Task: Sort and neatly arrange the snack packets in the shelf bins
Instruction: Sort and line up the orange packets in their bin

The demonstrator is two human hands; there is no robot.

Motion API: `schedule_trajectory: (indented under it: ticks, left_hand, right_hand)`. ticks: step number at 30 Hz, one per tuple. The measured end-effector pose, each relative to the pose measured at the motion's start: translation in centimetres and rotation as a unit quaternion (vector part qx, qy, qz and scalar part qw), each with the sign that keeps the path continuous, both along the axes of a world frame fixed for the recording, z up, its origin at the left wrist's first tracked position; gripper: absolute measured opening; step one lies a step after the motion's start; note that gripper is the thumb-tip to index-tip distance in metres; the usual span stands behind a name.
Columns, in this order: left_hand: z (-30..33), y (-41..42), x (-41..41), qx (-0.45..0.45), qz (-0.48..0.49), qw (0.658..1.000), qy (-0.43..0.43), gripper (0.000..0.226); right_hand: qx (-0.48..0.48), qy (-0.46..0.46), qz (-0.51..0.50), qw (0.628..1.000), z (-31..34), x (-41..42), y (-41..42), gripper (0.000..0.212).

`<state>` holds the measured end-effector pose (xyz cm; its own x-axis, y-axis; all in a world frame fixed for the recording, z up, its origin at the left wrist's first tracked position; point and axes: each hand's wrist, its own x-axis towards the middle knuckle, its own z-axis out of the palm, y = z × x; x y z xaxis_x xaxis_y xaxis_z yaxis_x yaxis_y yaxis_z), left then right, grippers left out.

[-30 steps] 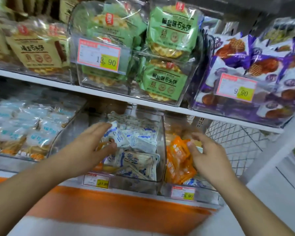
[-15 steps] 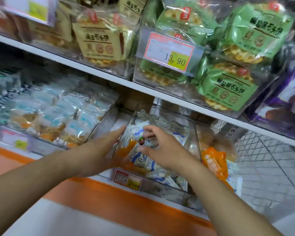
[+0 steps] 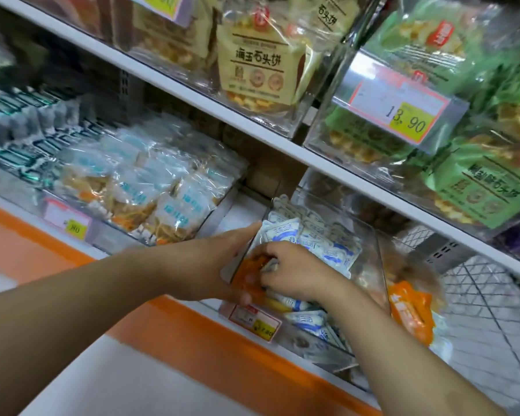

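**Both hands at the front left corner of the clear bin**

On the lower shelf [image 3: 174, 301], a clear bin [image 3: 373, 265] of white-and-blue packets [image 3: 327, 250] is being worked at its front left corner. The left hand [image 3: 219, 265] is laid flat and spread along the outside of the bin's left wall, apparently to brace it while the contents are shifted. The right hand [image 3: 294, 274] is reached inside, its fingers curled and pinched on an orange packet [image 3: 249, 277] pressed against that wall; how firm the grasp is cannot be told. The orange packet is judged a stray among the white-and-blue ones, so it is probably being picked out. More orange packets [image 3: 409, 313] are seen in the neighbouring bin at the right, just beside the clear bin's right wall, which is likely where the stray belongs. At the front edge a price tag [image 3: 254, 321] is fixed. The white-and-blue packets lie loosely overlapped towards the back, not yet squared.
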<state>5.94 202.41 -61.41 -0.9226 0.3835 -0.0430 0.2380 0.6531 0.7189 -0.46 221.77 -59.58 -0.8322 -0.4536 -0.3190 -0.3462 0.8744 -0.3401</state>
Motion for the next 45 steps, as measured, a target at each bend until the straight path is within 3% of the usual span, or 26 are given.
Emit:
schedule_trajectory:
  ticks: [3,9,16,20,25,30,32,34,37,41,45]
  left_hand:
    - [0.0,-0.1,0.2,0.007,-0.001,1.000,-0.008,0.111]
    - [0.0,-0.1,0.3,0.007,0.005,1.000,-0.013,0.115]
    - [0.1,0.3,0.2,0.006,0.016,1.000,0.004,0.106]
    - [0.8,0.5,0.4,0.010,0.012,1.000,0.014,0.100]
    - [1.3,1.3,0.2,0.019,0.055,0.997,0.059,0.088]
    - [1.5,3.5,-0.3,0.024,0.090,0.990,0.110,0.102]
    - [1.9,4.8,-0.4,0.068,0.092,0.988,0.106,0.111]
    - [2.3,6.3,-0.7,0.126,0.091,0.982,0.107,0.112]
    - [2.8,8.5,-1.2,0.192,0.088,0.973,0.097,0.109]
    - [2.8,10.8,-2.0,0.174,0.078,0.976,0.109,0.106]
    - [3.5,13.9,-1.7,0.233,0.023,0.971,0.039,0.094]
  right_hand:
    - [-0.046,-0.036,-0.010,0.998,0.1,0.3,0.6,0.045]
    - [-0.042,-0.007,-0.003,0.999,-0.1,0.8,0.2,0.023]
    - [0.033,0.153,0.031,0.987,-0.8,0.9,-0.1,0.014]
    - [-0.090,0.187,-0.055,0.977,0.5,0.3,1.9,0.026]
    - [-0.325,0.141,-0.223,0.908,2.9,0.3,4.7,0.017]
    - [-0.553,0.076,-0.353,0.751,4.4,0.9,5.8,0.013]
    - [-0.603,0.064,-0.350,0.714,4.7,1.4,6.4,0.011]
    - [-0.634,0.054,-0.328,0.698,4.8,2.1,7.1,0.011]
    - [-0.645,0.026,-0.298,0.703,4.9,3.4,8.5,0.013]
    - [-0.646,0.015,-0.270,0.714,4.5,5.1,11.3,0.028]
    - [-0.658,0.032,-0.253,0.709,4.3,6.4,14.5,0.025]
